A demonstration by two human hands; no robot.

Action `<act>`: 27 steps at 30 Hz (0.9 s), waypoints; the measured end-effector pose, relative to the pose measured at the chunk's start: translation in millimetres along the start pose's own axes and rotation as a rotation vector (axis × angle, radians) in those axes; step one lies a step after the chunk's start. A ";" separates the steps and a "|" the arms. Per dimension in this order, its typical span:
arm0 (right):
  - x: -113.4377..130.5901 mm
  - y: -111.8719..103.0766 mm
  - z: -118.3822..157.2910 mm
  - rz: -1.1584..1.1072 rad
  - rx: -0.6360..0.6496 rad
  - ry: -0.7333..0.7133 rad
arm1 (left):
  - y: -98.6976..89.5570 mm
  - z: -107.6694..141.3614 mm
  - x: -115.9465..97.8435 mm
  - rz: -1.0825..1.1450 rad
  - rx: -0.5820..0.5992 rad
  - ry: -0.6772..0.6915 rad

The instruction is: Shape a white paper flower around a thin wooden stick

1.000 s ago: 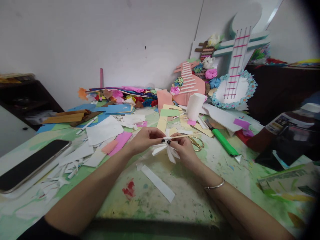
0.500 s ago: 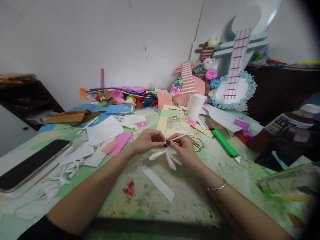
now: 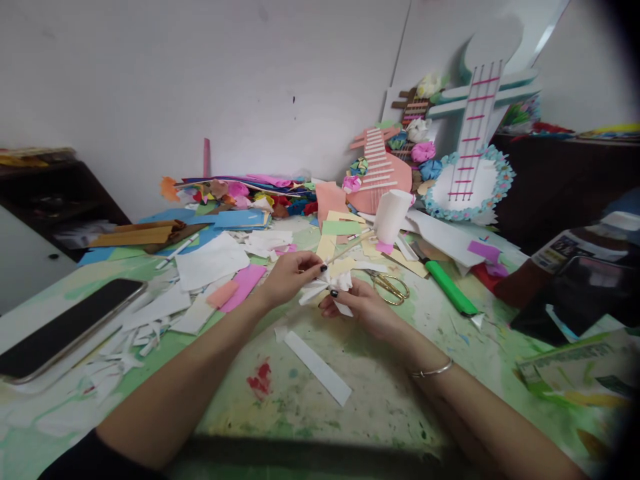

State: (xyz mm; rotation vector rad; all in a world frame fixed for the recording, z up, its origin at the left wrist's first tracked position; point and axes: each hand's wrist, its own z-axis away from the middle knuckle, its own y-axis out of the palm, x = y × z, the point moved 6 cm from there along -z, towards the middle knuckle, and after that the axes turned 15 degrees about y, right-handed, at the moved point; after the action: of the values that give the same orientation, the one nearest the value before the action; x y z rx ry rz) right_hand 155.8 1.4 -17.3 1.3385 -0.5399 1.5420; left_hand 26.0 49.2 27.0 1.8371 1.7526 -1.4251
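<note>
A white paper flower with long petals is held above the middle of the table. At its centre, my left hand pinches it between thumb and fingers. A thin pale stick runs from that pinch up and to the right, pointing away from me. My right hand has thumb and fingers closed on a lower petal; its fingertips are partly behind the paper. Gold-handled scissors lie just beyond my right hand. Below the flower, a white paper strip rests flat on the table.
A phone and white paper scraps lie on the left. To the right are a green cutter, a dark bottle and a green box. A white paper roll and paper instrument models stand at the back.
The stick has swung to point farther away from me. My right hand has dropped from the flower's centre to a lower petal, and the flower has tilted.
</note>
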 end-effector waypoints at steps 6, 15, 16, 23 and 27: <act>5.3 -1.8 -0.9 0.156 -0.186 -0.081 | 0.7 0.1 -11.1 -0.315 0.024 0.084; 6.4 -3.6 -0.6 0.238 -0.256 -0.129 | 5.3 2.4 3.5 0.066 -0.072 -0.030; 6.2 -3.6 -0.8 0.240 -0.255 -0.139 | 5.5 2.8 5.2 0.108 -0.088 -0.047; 8.0 -6.6 2.5 0.411 -0.372 -0.198 | 6.0 6.6 13.7 0.333 -0.130 -0.171; 11.1 -6.8 6.9 0.565 -0.455 -0.253 | 7.0 7.5 14.4 0.379 -0.116 -0.172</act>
State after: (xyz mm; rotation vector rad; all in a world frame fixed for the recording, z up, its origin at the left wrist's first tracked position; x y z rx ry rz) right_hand 166.1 2.7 -6.9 1.0730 -1.4323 1.5538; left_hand 25.7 51.1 9.4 1.8040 1.2921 -1.2608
